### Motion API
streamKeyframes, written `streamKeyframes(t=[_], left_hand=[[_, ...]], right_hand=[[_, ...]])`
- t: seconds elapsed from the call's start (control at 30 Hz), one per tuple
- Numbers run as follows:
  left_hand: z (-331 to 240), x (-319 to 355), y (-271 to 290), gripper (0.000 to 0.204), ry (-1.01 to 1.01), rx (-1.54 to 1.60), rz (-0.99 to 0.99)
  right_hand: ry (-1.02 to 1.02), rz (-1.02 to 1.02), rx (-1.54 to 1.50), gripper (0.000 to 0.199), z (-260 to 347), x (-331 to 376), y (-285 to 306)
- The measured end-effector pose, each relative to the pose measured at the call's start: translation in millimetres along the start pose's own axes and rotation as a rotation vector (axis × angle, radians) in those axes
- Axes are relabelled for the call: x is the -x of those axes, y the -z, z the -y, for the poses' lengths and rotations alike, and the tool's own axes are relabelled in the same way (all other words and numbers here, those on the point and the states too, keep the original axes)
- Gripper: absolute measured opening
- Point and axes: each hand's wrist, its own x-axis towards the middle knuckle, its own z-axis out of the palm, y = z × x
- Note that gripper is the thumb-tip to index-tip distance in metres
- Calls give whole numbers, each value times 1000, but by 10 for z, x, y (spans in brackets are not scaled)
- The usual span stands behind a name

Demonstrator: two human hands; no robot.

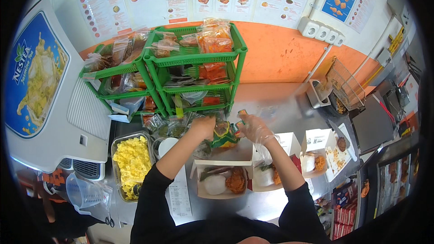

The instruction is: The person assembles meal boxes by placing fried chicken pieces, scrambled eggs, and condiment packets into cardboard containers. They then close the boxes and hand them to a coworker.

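My left hand [203,126] grips the top of a green and yellow plastic packet [224,136] held above the counter. My right hand [254,129], in a clear plastic glove, pinches the packet's other upper corner; both hands hold it between them. Just below stands an open white food box [223,181] with a white rice mound and an orange fried piece. A second open box [271,171] lies under my right forearm, partly hidden by it.
Green tiered racks [199,56] full of bagged sauces stand behind. A metal tray of yellow scrambled egg [132,162] sits left, with a drink dispenser [40,90] beyond. A third open food box [323,156], a wire fry basket [346,86] and a paper receipt [179,194] lie around.
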Motion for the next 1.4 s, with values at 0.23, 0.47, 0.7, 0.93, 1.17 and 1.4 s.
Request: streamKeyframes(t=[0.23, 0.47, 0.7, 0.93, 1.17, 1.4], left_hand=[[370, -263, -726, 114, -11, -99, 239], [246, -356, -636, 99, -297, 370, 1], [153, -418, -988, 65, -459, -171, -157], [-45, -489, -929, 40, -451, -276, -95], [-22, -666, -978, 32, -441, -142, -248], [-34, -880, -1326, 29, -452, -273, -360]], right_hand=[[173, 367, 612, 31, 216, -274, -169], [-124, 486, 894, 34, -656, -1120, -104], [-103, 491, 675, 52, -497, -1241, -242], [85, 474, 498, 38, -1160, -1429, -460], [104, 492, 899, 49, -645, -1225, -162], [304, 654, 1025, 63, -470, -863, -423]])
